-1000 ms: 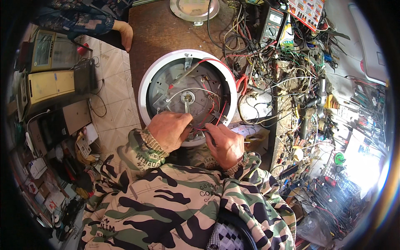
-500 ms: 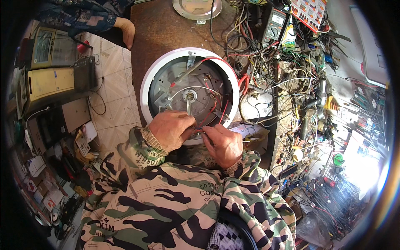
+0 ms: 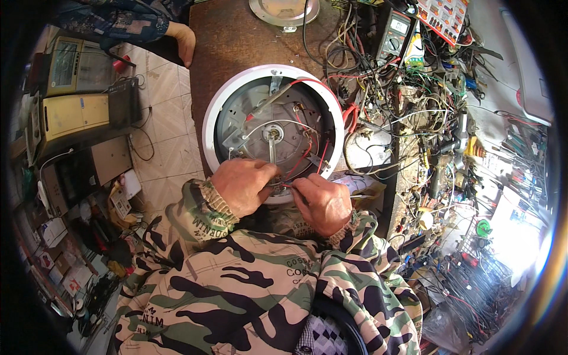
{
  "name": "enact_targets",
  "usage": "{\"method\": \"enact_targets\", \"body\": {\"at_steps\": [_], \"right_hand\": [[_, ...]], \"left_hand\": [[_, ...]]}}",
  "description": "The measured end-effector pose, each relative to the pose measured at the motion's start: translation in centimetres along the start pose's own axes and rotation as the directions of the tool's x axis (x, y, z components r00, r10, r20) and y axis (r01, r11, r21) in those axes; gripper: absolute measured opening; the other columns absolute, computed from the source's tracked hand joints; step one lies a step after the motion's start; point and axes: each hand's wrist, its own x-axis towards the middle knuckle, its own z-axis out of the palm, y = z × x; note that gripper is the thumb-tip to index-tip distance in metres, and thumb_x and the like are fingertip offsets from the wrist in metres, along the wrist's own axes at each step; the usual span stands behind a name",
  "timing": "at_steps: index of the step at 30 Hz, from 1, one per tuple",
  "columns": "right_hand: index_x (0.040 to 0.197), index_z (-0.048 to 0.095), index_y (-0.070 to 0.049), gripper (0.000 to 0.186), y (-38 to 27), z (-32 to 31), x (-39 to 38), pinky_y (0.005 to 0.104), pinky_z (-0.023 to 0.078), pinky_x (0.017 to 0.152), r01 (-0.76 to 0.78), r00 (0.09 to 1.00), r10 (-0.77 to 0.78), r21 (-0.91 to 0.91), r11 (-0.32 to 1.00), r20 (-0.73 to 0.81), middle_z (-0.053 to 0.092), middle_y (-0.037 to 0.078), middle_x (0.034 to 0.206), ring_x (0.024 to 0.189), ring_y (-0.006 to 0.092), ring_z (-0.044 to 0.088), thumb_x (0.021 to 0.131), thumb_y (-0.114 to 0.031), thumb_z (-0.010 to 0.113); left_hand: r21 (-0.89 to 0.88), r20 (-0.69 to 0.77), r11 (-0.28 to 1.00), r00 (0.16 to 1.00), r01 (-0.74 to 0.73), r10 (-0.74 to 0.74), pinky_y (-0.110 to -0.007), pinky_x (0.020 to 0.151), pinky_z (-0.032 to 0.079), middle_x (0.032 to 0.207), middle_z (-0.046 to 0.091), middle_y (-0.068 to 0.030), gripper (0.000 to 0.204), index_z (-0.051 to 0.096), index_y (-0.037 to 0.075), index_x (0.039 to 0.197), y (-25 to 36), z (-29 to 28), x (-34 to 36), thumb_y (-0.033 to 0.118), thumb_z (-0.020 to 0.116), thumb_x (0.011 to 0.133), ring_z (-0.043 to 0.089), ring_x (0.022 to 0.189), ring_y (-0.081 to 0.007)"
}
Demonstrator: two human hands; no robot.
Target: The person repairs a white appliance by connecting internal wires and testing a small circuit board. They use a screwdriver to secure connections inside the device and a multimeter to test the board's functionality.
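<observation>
A round appliance housing (image 3: 209, 112) with a white rim lies open on the wooden bench, its grey metal inside facing up. Inside it are a white wire (image 3: 278, 122), a red wire in a pale sleeve (image 3: 269, 105) and a metal strip (image 3: 273, 151) near the centre. Both hands are at the housing's near rim. My left hand (image 3: 244, 184) is closed, its fingertips pinched over the near inner edge; what they hold is hidden. My right hand (image 3: 322, 204) pinches a thin red wire (image 3: 296, 170) that runs up into the housing, just right of the left fingertips.
A multimeter (image 3: 394, 36) and tangled cables (image 3: 349, 59) crowd the bench's right side. At the far end lies a round metal plate (image 3: 286, 10). Another person's hand (image 3: 182, 41) rests at the bench's far left edge. Red-handled pliers (image 3: 351, 117) are right of the housing.
The fingertips of my two hands have drawn slightly apart, the right hand shifting a little to the right. The whole view has moved slightly; the housing stays in place.
</observation>
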Motion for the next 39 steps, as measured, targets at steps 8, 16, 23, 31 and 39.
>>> {"method": "enact_targets", "body": {"at_steps": [8, 16, 23, 31, 39], "right_hand": [[0.102, 0.071, -0.009, 0.017, 0.1, -0.4, 0.0, 0.0437, 0.052, 0.057, 0.057, 0.997, -0.057, 0.001, 0.998, 0.044, 0.063, 0.009, 0.082, 0.069, 0.0338, 0.067, 0.085, -0.008, 0.075], [0.110, 0.070, -0.009, 0.030, 0.0, -1.1, 0.1, 0.0441, 0.054, 0.059, 0.091, 0.976, -0.085, -0.020, 0.996, 0.199, 0.061, 0.009, 0.082, 0.070, 0.0329, 0.067, 0.080, -0.009, 0.074], [0.113, 0.070, -0.008, 0.034, -0.1, -1.0, 0.0, 0.0442, 0.054, 0.060, 0.064, 0.981, -0.066, 0.019, 0.998, 0.182, 0.061, 0.010, 0.083, 0.071, 0.0335, 0.067, 0.079, -0.008, 0.074], [0.115, 0.070, -0.008, 0.037, -0.2, -0.8, 0.0, 0.0439, 0.055, 0.061, 0.075, 0.983, -0.078, 0.019, 0.997, 0.164, 0.062, 0.010, 0.084, 0.072, 0.0337, 0.067, 0.079, -0.008, 0.074], [0.116, 0.069, -0.006, 0.039, -0.5, -0.2, -0.2, 0.0432, 0.054, 0.060, 0.106, 0.979, -0.098, -0.038, 0.994, 0.181, 0.061, 0.010, 0.084, 0.071, 0.0323, 0.067, 0.078, -0.009, 0.075]], "left_hand": [[-0.017, -0.163, 0.999, 0.986, -0.040, 0.037, -0.045, 0.076, 0.055, 0.091, 0.065, -0.0124, 0.024, 0.071, 0.004, 0.104, -0.3, -1.1, -1.0, 0.006, 0.073, 0.080, 0.066, 0.087, -0.0359], [0.049, -0.188, 0.991, 0.974, -0.121, 0.128, -0.043, 0.074, 0.054, 0.086, 0.061, -0.0088, 0.021, 0.074, 0.007, 0.096, 0.0, 0.3, -1.7, 0.012, 0.080, 0.077, 0.066, 0.084, -0.0312], [0.075, -0.205, 0.988, 0.968, -0.131, 0.144, -0.043, 0.076, 0.053, 0.086, 0.061, -0.0073, 0.018, 0.075, 0.008, 0.092, 0.2, 0.9, -1.5, 0.012, 0.081, 0.076, 0.065, 0.086, -0.0303], [0.121, -0.186, 0.987, 0.974, -0.107, 0.129, -0.044, 0.077, 0.052, 0.084, 0.062, -0.0074, 0.018, 0.076, 0.009, 0.091, 0.1, 1.1, -1.7, 0.012, 0.080, 0.075, 0.065, 0.086, -0.0310], [0.109, -0.183, 0.993, 0.981, -0.047, 0.067, -0.046, 0.079, 0.052, 0.089, 0.067, -0.0094, 0.032, 0.070, 0.008, 0.106, 0.5, 1.2, -1.5, 0.012, 0.081, 0.077, 0.065, 0.087, -0.0338]]}}
